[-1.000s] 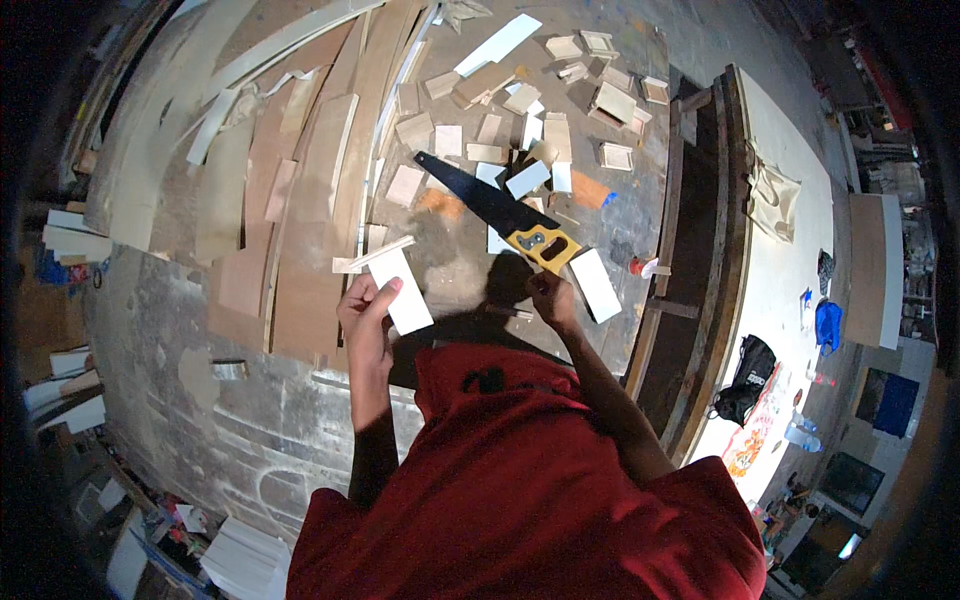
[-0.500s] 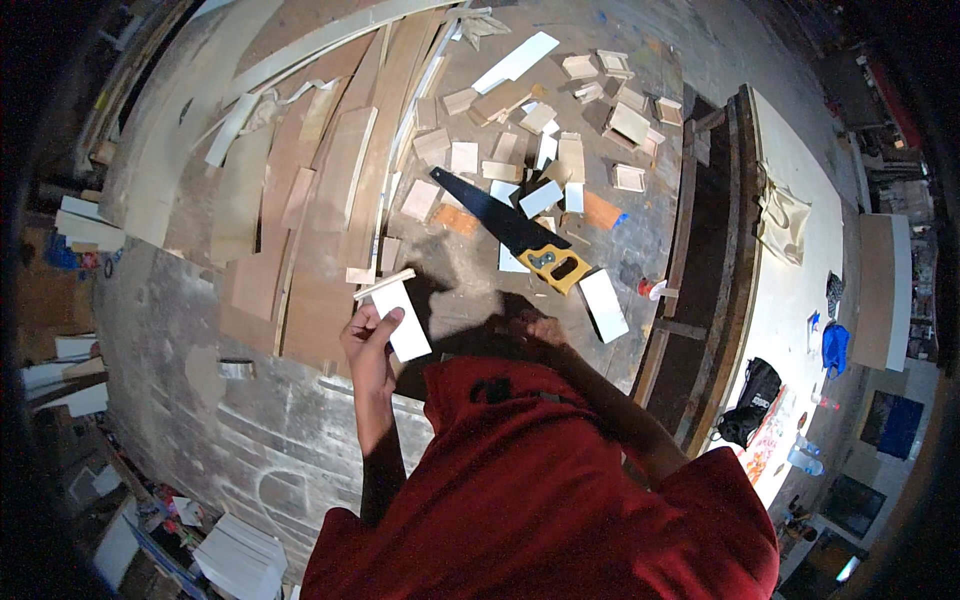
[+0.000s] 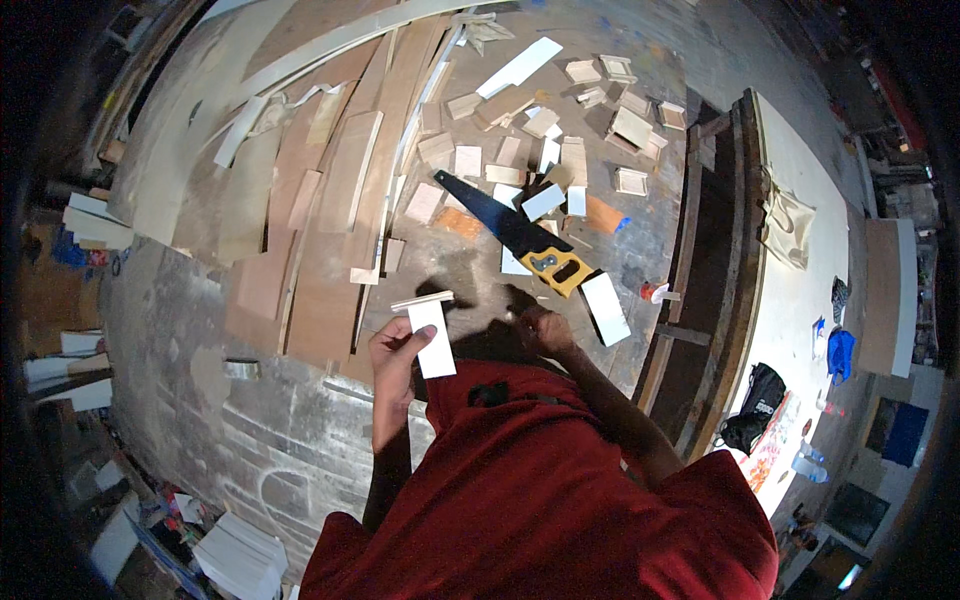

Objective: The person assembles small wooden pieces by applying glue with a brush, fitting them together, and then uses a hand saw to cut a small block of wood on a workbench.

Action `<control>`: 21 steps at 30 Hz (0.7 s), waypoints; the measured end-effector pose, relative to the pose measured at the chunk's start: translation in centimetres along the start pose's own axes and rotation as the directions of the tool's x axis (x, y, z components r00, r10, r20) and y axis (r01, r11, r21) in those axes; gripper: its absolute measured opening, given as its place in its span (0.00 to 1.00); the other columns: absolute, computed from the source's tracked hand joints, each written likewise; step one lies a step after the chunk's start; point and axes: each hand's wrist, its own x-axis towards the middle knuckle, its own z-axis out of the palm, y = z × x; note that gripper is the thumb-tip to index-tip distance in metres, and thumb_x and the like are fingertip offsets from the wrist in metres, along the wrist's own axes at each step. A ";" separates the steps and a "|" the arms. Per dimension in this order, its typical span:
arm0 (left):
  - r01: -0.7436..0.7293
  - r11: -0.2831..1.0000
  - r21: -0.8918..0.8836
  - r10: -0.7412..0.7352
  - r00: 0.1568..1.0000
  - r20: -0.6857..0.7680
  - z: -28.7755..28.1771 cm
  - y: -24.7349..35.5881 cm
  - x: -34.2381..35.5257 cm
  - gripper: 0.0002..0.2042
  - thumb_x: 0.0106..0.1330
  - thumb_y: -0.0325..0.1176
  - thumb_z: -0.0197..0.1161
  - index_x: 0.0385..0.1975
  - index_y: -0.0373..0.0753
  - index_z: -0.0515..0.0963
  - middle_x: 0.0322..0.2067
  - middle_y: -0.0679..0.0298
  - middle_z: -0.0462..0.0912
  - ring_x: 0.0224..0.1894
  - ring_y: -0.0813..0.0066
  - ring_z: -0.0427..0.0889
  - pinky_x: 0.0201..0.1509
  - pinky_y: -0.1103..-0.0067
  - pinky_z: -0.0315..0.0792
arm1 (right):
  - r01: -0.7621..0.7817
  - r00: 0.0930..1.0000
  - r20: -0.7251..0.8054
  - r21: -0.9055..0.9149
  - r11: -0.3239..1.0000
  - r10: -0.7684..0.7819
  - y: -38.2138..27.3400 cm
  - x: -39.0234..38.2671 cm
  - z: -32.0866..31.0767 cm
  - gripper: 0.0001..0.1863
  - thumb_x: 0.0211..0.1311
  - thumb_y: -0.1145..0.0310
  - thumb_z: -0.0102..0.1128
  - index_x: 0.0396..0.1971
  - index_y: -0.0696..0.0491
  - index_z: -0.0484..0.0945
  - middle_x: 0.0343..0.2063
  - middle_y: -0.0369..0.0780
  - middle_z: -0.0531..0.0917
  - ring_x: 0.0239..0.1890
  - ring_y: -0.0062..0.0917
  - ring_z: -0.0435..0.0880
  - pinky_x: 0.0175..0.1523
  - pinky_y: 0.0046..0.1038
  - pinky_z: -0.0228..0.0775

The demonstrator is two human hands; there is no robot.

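The pale tabletop gleams, dark shadow falls beside the right hand, and edges (fisheye-bent) blacken.

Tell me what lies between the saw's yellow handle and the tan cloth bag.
The head view shows brownish surface, then a dark gap edged by wooden beams.

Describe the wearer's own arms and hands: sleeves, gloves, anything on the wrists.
Dark red shirt with short, loose sleeves; forearms bare below them. Left hand and right hand both ungloved. No watch, band or cable visible at either wrist. The right hand is in shadow, so rings can't be ruled out.
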 end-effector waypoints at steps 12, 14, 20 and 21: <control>-0.082 0.978 0.190 0.079 0.997 0.021 5.9 2.0 -2.1 0.07 0.56 0.20 0.71 0.34 0.31 0.83 0.31 0.61 0.87 0.32 0.81 0.82 0.38 0.82 0.75 | -0.053 0.976 -0.097 0.764 0.643 0.196 -18.0 2.3 -27.2 0.13 0.56 0.71 0.72 0.42 0.54 0.84 0.38 0.39 0.86 0.37 0.21 0.83 0.40 0.23 0.76; -0.099 0.974 0.202 0.093 0.995 0.039 6.7 2.3 -2.6 0.08 0.57 0.21 0.71 0.35 0.31 0.82 0.32 0.61 0.87 0.32 0.81 0.82 0.38 0.82 0.75 | -0.051 0.962 -0.125 0.787 0.614 0.241 -19.0 1.9 -28.8 0.13 0.56 0.72 0.72 0.42 0.54 0.85 0.40 0.39 0.87 0.40 0.22 0.84 0.44 0.25 0.76; -0.109 0.979 0.172 0.085 0.986 0.142 8.8 2.2 -3.7 0.09 0.57 0.22 0.72 0.36 0.29 0.81 0.32 0.59 0.87 0.33 0.80 0.83 0.39 0.82 0.75 | -0.050 0.939 -0.150 0.829 0.558 0.308 -20.5 1.5 -30.0 0.12 0.54 0.76 0.73 0.38 0.59 0.81 0.36 0.38 0.85 0.39 0.19 0.83 0.44 0.22 0.76; -0.096 0.983 0.154 0.071 0.984 0.162 9.2 2.3 -4.0 0.09 0.57 0.22 0.72 0.36 0.30 0.81 0.32 0.58 0.87 0.33 0.80 0.83 0.39 0.82 0.75 | -0.020 0.925 -0.176 0.862 0.506 0.336 -20.4 1.5 -29.7 0.11 0.54 0.74 0.74 0.35 0.59 0.80 0.35 0.38 0.84 0.37 0.18 0.83 0.42 0.22 0.76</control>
